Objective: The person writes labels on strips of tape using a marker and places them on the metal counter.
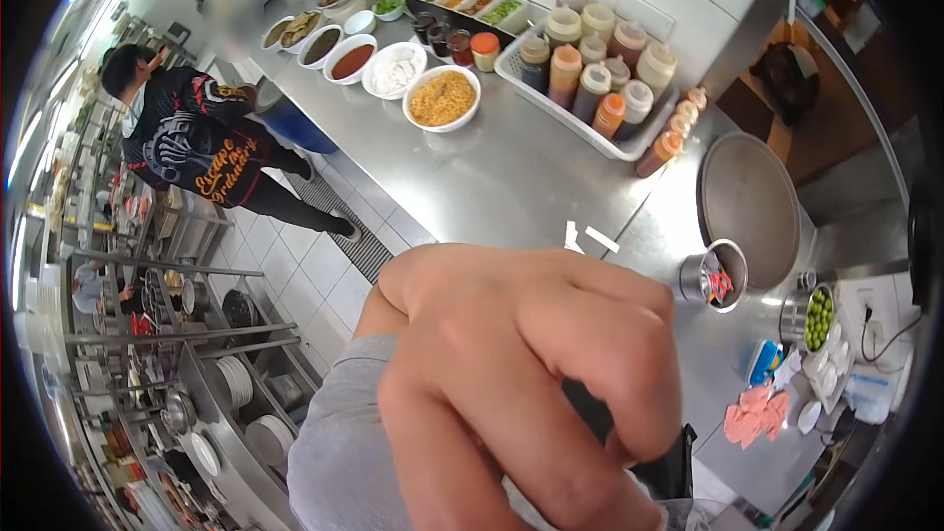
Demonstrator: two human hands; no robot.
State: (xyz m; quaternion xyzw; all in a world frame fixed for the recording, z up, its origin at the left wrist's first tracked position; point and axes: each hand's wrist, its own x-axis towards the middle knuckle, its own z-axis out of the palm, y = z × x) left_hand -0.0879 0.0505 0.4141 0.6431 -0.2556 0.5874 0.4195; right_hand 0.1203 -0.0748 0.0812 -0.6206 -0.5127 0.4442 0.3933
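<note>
My left hand [521, 364] fills the lower middle, very close to the camera, its back towards me. Its fingers are bent and spread apart, pointing down, and the fingertips run towards the bottom edge. Nothing shows between them. Behind the wrist is grey cloth [339, 433]. Beyond the hand stretches a steel counter [511, 187] with two white paper strips [601, 239] close to the knuckles. A steel pot [700, 280] with red-handled items stands to the right of the hand. My right hand is out of view.
Bowls of golden crumbs [442, 98], white powder [395, 69] and red spice [352, 61] line the counter. A basket [629, 149] holds several sauce bottles. At right are a round lid [752, 206], limes [819, 318] and a pink cloth [755, 417]. A person [211, 138] stands left, beside shelves [167, 339].
</note>
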